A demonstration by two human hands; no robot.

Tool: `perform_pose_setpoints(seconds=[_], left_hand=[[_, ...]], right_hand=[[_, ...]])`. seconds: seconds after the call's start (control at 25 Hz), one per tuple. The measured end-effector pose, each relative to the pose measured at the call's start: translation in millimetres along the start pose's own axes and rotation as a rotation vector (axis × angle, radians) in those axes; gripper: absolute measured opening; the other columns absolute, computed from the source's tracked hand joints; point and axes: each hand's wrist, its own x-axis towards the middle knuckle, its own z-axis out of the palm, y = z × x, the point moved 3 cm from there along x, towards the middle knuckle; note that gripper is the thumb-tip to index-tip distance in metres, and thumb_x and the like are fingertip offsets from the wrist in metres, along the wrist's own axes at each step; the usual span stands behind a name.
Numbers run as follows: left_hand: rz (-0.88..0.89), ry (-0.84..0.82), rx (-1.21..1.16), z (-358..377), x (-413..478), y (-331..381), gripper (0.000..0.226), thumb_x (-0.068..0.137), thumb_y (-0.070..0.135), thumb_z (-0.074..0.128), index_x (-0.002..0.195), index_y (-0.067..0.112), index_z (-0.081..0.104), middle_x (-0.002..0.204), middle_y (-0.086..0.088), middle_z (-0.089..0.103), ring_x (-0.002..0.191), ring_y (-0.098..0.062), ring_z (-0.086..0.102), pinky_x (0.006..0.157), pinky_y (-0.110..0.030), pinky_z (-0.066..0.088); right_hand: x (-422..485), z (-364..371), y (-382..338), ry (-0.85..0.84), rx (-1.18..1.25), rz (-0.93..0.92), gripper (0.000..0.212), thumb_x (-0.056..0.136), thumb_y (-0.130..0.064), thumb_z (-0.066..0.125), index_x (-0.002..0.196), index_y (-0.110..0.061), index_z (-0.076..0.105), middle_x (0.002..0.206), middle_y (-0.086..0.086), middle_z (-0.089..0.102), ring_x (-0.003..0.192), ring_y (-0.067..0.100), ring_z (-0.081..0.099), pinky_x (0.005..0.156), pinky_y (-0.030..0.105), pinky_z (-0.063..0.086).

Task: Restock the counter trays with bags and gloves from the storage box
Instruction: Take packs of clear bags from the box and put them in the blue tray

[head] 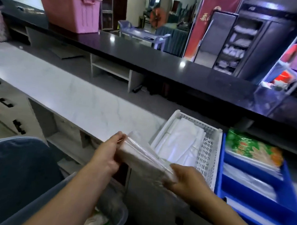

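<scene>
Head view, left hand (107, 154) and right hand (186, 180) fingers pinching opposite ends of a clear bag stack (144, 157), just left of white mesh tray (211, 155), blue tray (282, 196) far right, storage box (114, 224) near, below.

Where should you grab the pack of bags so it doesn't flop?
Probably by its two short ends, one from each side, as the left hand and right hand do now. The pack of bags is long, flat and looks soft, so a one-end grip would likely let it sag.
</scene>
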Motion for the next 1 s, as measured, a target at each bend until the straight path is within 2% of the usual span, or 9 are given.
perform_pose_setpoints(seconds=[0.12,0.2,0.36,0.56,0.64,0.72,0.8,0.88,1.0], left_hand=[[-0.113,-0.149,0.33,61,12,-32,0.042,0.09,0.045,0.049,0.101,0.006,0.06,0.114,-0.013,0.062,0.085,-0.026,0.057,0.069,-0.036,0.047],[-0.224,-0.215,0.494,102,11,-66,0.054,0.083,0.046,0.058,0.115,0.002,0.055,0.117,-0.017,0.063,0.089,-0.029,0.063,0.068,-0.036,0.053],[-0.342,-0.269,0.447,166,16,-130,0.061,0.059,0.021,0.076,0.113,-0.002,0.058,0.09,-0.023,0.072,0.068,-0.032,0.071,0.054,-0.04,0.059],[-0.282,-0.258,0.432,238,38,-192,0.033,0.065,-0.006,0.069,0.096,-0.005,0.059,0.077,-0.025,0.072,0.07,-0.037,0.069,0.053,-0.047,0.059],[-0.137,-0.247,0.499,260,46,-205,0.02,0.071,-0.014,0.062,0.089,-0.005,0.062,0.073,-0.022,0.072,0.064,-0.032,0.069,0.051,-0.039,0.059],[0.052,-0.252,0.615,278,53,-205,0.023,0.07,-0.02,0.059,0.084,-0.003,0.066,0.069,-0.017,0.073,0.06,-0.027,0.069,0.051,-0.031,0.059],[0.24,-0.316,0.774,296,59,-199,0.029,0.066,-0.022,0.057,0.083,-0.001,0.068,0.068,-0.013,0.071,0.059,-0.021,0.066,0.052,-0.024,0.054],[0.359,-0.432,0.942,313,60,-195,0.032,0.063,-0.021,0.059,0.082,0.004,0.066,0.065,-0.007,0.067,0.058,-0.015,0.06,0.051,-0.02,0.049],[0.432,-0.66,1.111,338,56,-194,0.03,0.057,-0.011,0.064,0.077,0.011,0.066,0.06,0.004,0.065,0.058,-0.007,0.058,0.052,-0.016,0.046]], right_hand=[[-18,-58,62,0.368,-0.524,-0.303,0.01,0.071,-0.03,0.061,0.076,-0.022,0.064,0.063,-0.002,0.067,0.054,0.024,0.064,0.046,0.029,0.048],[-25,-88,106,0.452,-0.708,-0.414,0.01,0.071,-0.02,0.063,0.079,-0.019,0.067,0.068,-0.001,0.069,0.056,0.024,0.064,0.048,0.028,0.049],[-31,-122,188,0.541,-0.783,-0.484,0.009,0.084,-0.019,0.062,0.088,-0.016,0.069,0.086,0.002,0.073,0.072,0.022,0.069,0.058,0.031,0.054],[-42,-155,274,0.639,-0.705,-0.477,0.016,0.086,-0.021,0.058,0.09,-0.014,0.072,0.09,0.005,0.075,0.078,0.022,0.071,0.066,0.03,0.055],[-43,-163,296,0.583,-0.644,-0.437,0.022,0.079,-0.027,0.067,0.096,-0.013,0.071,0.094,0.005,0.075,0.081,0.023,0.071,0.069,0.032,0.056],[-39,-167,317,0.408,-0.566,-0.309,0.063,0.067,-0.05,0.073,0.119,-0.018,0.06,0.117,0.003,0.067,0.103,0.022,0.065,0.088,0.037,0.051],[-32,-172,335,0.196,-0.356,-0.128,0.091,0.063,-0.067,0.063,0.14,-0.029,0.033,0.145,-0.005,0.043,0.129,0.012,0.039,0.108,0.034,0.029],[-22,-178,348,0.119,-0.087,-0.047,0.093,0.065,-0.06,0.069,0.142,-0.036,0.024,0.151,-0.009,0.032,0.136,0.006,0.025,0.113,0.029,0.017],[-5,-189,354,-0.113,0.2,0.028,0.085,0.066,-0.04,0.078,0.138,-0.037,0.033,0.141,-0.016,0.042,0.129,0.002,0.036,0.108,0.021,0.027]])
